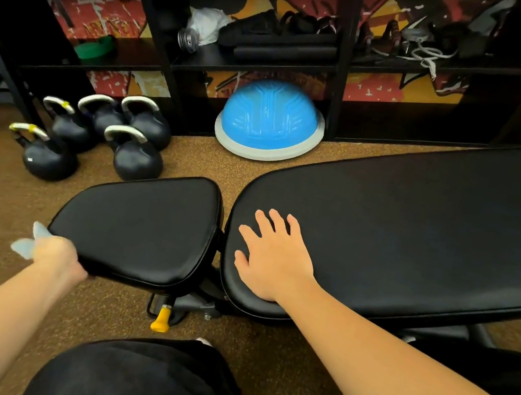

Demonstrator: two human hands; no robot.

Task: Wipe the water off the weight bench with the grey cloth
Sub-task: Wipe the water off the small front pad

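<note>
The black weight bench has a short seat pad [142,225] on the left and a long back pad [403,229] running to the right. My left hand [59,254] is at the seat pad's near left corner and grips the grey cloth [30,242], which pokes out blurred on its left side. My right hand [271,256] lies flat with spread fingers on the near left end of the back pad. No water shows on the pads.
Several black kettlebells [134,154] stand on the brown floor to the left. A blue balance dome [269,122] leans against the black shelving [342,58] behind the bench. A yellow adjustment knob [161,319] sticks out under the seat. My knee [143,382] is at the bottom.
</note>
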